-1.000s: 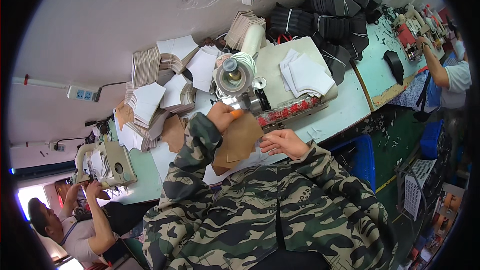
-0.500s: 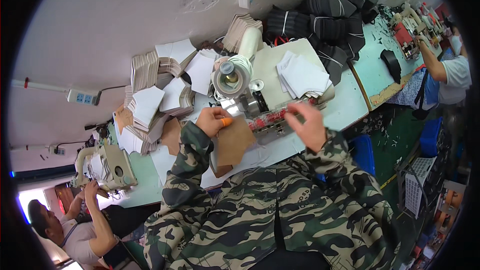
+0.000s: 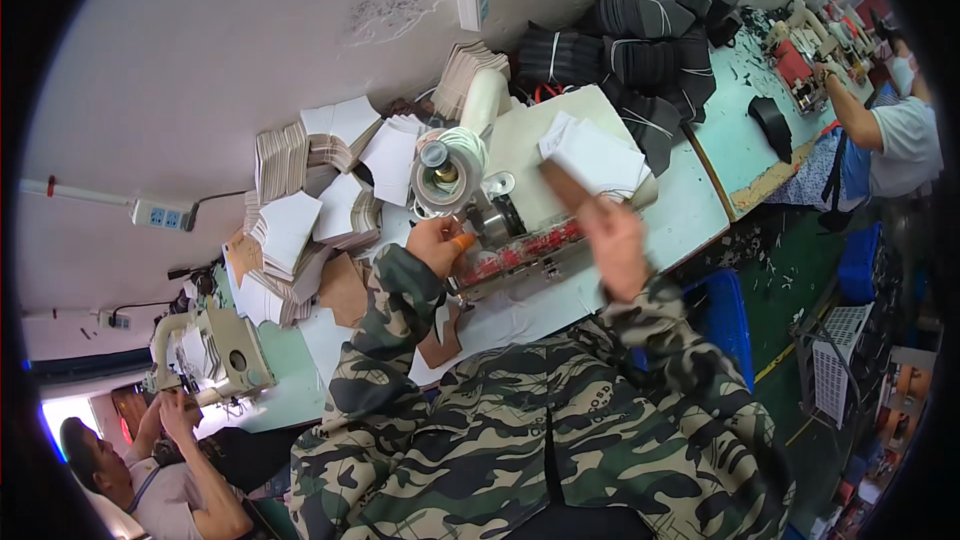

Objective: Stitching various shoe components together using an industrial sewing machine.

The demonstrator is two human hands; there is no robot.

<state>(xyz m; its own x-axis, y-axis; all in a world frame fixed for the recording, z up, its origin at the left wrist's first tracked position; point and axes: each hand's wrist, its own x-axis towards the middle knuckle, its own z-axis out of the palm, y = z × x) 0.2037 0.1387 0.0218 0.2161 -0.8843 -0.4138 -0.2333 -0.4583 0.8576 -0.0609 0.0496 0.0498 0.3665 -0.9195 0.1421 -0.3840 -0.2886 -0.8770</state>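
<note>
My right hand (image 3: 618, 248), blurred by motion, holds a brown cut piece (image 3: 565, 186) tilted up over the right end of the machine. My left hand (image 3: 434, 246), with an orange cover (image 3: 463, 241) on one finger, is closed at the left end of the machine's red-streaked front strip (image 3: 530, 249). What its fingertips pinch, if anything, is hidden. Between the hands sits the machine (image 3: 495, 223) with a dark roller. White cut pieces (image 3: 595, 155) lie on its pale top plate (image 3: 535, 130). Another brown piece (image 3: 440, 342) lies at the table edge below my left hand.
Stacks of white-faced pieces (image 3: 290, 225) stand on the left. Black tied bundles (image 3: 640, 60) are piled at the back right. A blue bin (image 3: 722, 320) is beside the table at right. Co-workers sit at machines on the far left (image 3: 150, 470) and far right (image 3: 890, 130).
The brown piece that was at my left hand is gone from there; a brown piece is now in my right hand, raised at the right. My left hand has shifted slightly right.
</note>
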